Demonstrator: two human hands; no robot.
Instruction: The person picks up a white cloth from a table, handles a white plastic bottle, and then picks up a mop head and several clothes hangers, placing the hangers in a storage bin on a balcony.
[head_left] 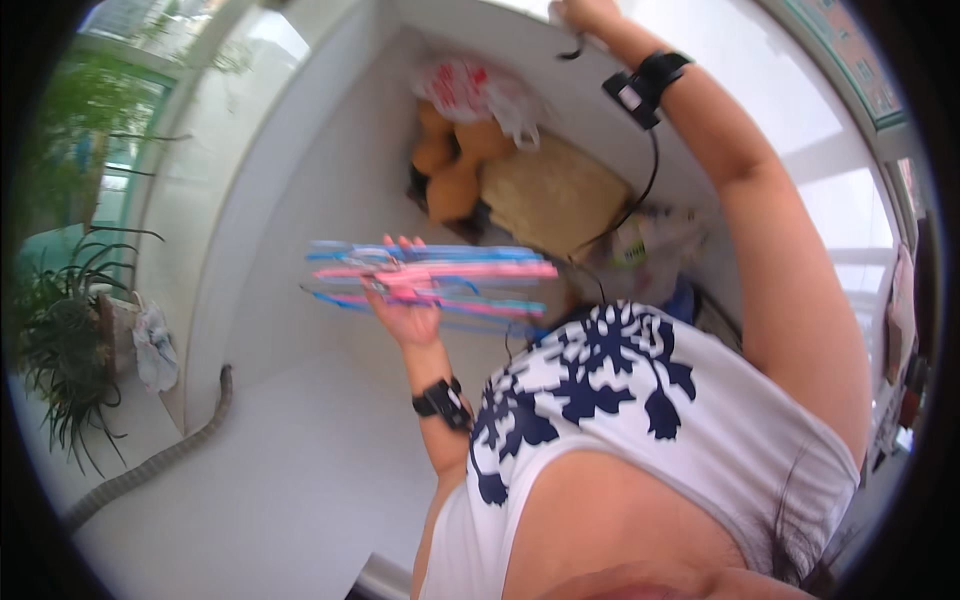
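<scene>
My left hand [410, 318] is wrapped round a bundle of clothes hangers [490, 270], held out in front of my body at waist height. Blue and pink ones show, with a little teal and purple; motion smears them, so single hangers are hard to pick out. High up, my right arm stretches to the far edge of the view, where my right hand [592, 14] is partly cut off. Whether its fingers hold anything is hidden. Each wrist wears a black strap with a small box, and a dark cable hangs from the right one.
A white and red plastic bag [465, 85] lies by several rounded orange-brown things [455, 185] in the far corner, beside a beige box-like block [555, 190]. To the left, a green potted plant [70, 340] stands near a window; a grey ribbed hose [165, 460] crosses the floor.
</scene>
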